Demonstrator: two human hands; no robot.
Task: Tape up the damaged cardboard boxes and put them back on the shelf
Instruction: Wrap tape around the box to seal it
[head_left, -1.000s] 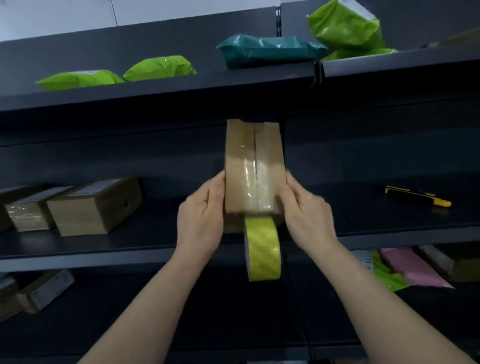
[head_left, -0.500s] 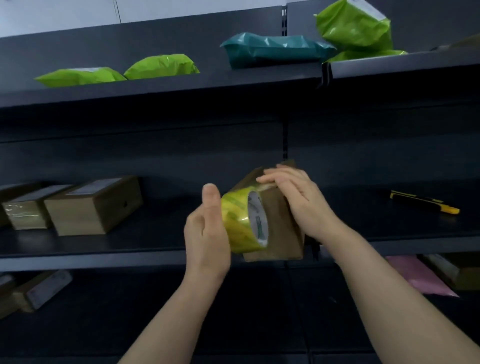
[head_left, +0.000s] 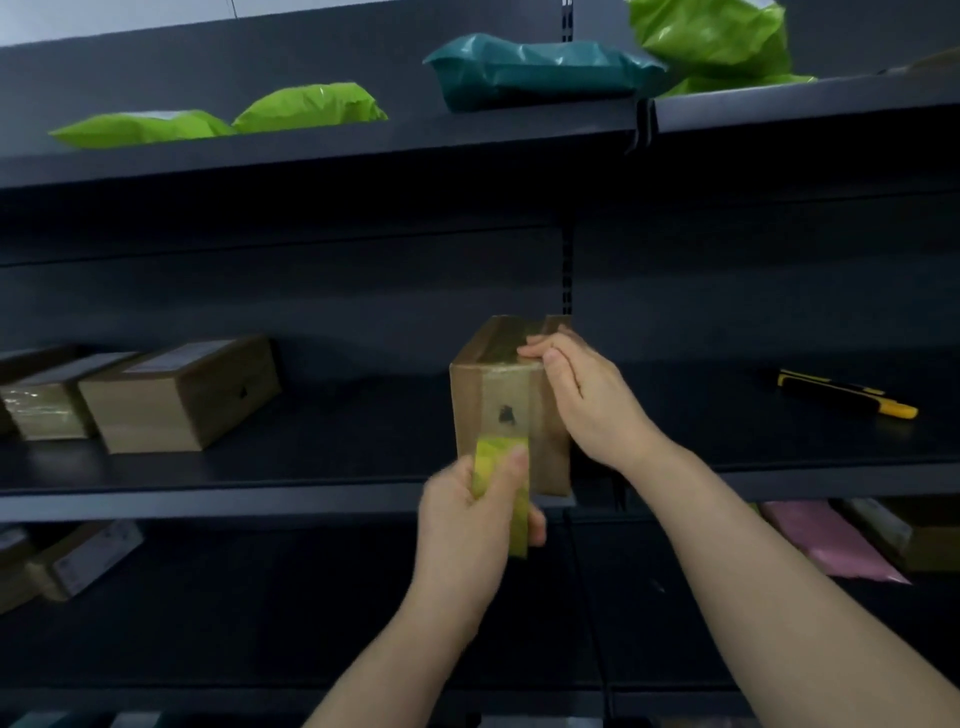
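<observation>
A brown cardboard box (head_left: 467, 415) stands on end at the front edge of the middle shelf (head_left: 260, 501). Its near face has a small dark hole, and a clear strip of tape runs down over that hole. My right hand (head_left: 582, 400) grips the box's upper right side, fingers curled over the top edge. My left hand (head_left: 467, 525) holds the yellow-green tape roll (head_left: 506, 467) just below the box, thumb across the roll's front. The strip runs from the roll up onto the box.
Two more cardboard boxes (head_left: 171, 395) sit on the middle shelf at left. A yellow and black utility knife (head_left: 847, 392) lies on it at right. Green and teal mailer bags (head_left: 540, 67) fill the top shelf. More boxes and a pink bag (head_left: 826, 540) lie on the lower shelf.
The box has been turned so its holed face looks at me. My left hand drew the roll down from beside the box to below it, laying tape over that face.
</observation>
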